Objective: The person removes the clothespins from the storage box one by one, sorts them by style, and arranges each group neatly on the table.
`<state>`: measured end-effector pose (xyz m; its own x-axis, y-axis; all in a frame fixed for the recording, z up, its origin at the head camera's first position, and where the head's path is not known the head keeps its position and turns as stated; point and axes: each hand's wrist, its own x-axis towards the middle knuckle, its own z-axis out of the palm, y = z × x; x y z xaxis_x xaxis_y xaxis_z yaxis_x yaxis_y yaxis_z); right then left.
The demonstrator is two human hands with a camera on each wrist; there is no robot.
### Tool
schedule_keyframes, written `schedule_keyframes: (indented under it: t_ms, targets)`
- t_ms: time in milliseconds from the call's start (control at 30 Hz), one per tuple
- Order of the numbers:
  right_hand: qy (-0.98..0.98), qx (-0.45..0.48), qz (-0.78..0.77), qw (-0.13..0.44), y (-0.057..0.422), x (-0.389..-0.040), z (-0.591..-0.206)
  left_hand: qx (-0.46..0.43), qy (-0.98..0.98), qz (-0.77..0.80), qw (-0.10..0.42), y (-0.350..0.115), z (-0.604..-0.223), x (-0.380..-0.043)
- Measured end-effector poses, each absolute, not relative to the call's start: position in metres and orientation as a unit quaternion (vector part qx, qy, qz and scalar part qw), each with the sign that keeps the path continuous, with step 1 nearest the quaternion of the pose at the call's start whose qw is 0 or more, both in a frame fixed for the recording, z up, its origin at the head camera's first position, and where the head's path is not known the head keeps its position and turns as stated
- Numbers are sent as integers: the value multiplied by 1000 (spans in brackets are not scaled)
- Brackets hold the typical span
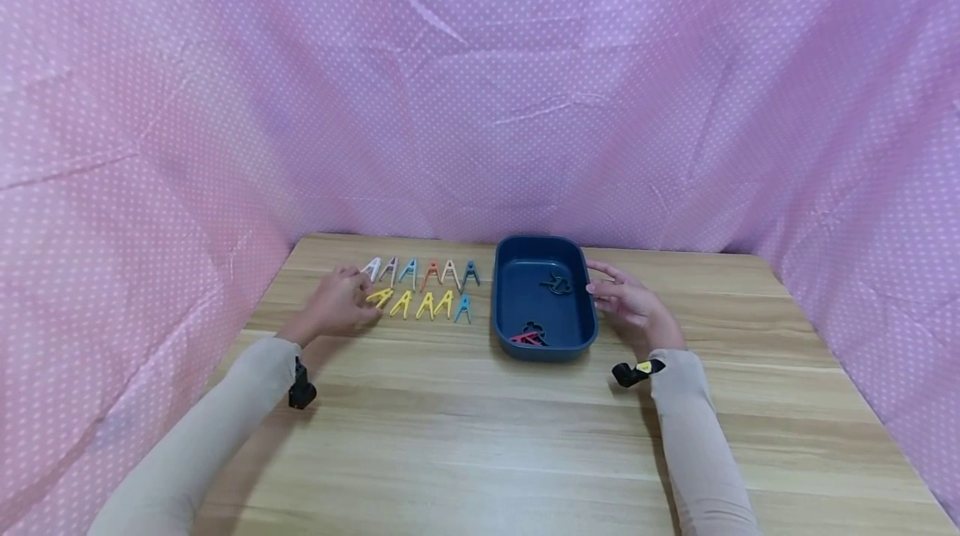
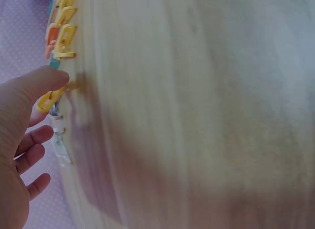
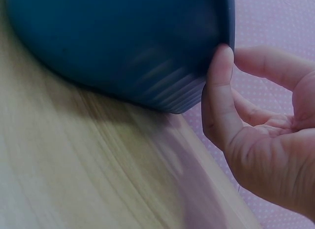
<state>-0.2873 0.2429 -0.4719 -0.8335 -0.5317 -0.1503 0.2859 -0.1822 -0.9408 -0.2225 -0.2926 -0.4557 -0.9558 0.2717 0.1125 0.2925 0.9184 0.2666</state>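
My left hand [image 1: 341,301] is at the left end of two rows of plastic clothespins. Its thumb and forefinger pinch a yellow clothespin [image 2: 48,101], while the other fingers are spread apart. Further along the front row lie more yellow clothespins [image 1: 401,304] and a blue clothespin [image 1: 463,308]. My right hand [image 1: 632,303] holds the rim of a dark blue bin [image 1: 501,303] on its right side, with thumb and forefinger at the edge. Inside the bin are a red clothespin [image 1: 527,338] and some dark clips [image 1: 557,284].
Behind the yellow row stands a back row with a white clothespin [image 1: 372,269], a light blue clothespin [image 1: 408,271], an orange clothespin [image 1: 431,273] and others. Wooden table [image 1: 465,436] spreads out in front. Pink dotted cloth [image 1: 480,102] hangs at the back and sides.
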Motion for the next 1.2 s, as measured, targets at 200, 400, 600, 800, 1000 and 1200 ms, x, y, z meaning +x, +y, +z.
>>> schedule_keyframes:
  t_ms: [200, 400, 600, 800, 1000, 1200]
  targets:
    - [586, -111, -758, 265, 243, -286, -471, -140, -983, -113, 46, -288, -463, -220]
    - [574, -114, -766, 267, 243, -284, -471, -110, -986, -119, 38, -283, -466, -218]
    - [578, -115, -762, 266, 242, -285, -472, -96, -988, -120, 29, -279, -468, -218]
    - [583, -123, -759, 264, 243, -286, -472, -98, -987, -122, 33, -275, -468, -217]
    - [576, -119, -764, 266, 243, -286, -471, -103, -986, -123, 36, -273, -470, -217]
    - [572, -108, -767, 269, 242, -286, -470, -107, -984, -139, 37, -273, -471, -215]
